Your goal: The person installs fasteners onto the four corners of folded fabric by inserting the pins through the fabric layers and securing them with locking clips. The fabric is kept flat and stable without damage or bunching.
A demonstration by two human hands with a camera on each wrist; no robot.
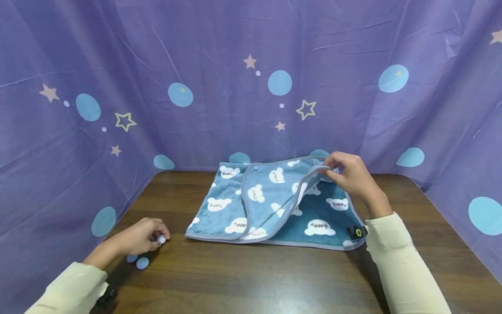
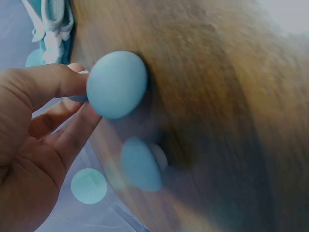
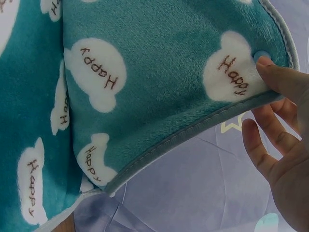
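My left hand (image 1: 143, 235) pinches a small light-blue mushroom-shaped fastener (image 1: 161, 239) between thumb and fingers, low over the left of the table. Two more of these lie beside it: one shows its round cap (image 2: 117, 84) in the left wrist view, the other lies tipped on its side with a pale stem (image 2: 142, 164). A teal fleece blanket (image 1: 317, 226) with white bear heads marked "Happy" is spread at the back, partly folded over. Its raised corner is gripped by my right hand (image 1: 351, 176), thumb against a blue round button (image 3: 261, 55) near the grey-edged border.
Another blue button (image 1: 256, 168) sits on the folded flap near the blanket's far edge. The brown wooden table (image 1: 235, 279) extends in front of the blanket. A purple curtain (image 1: 219, 52) with stars and dots hangs close behind and at both sides.
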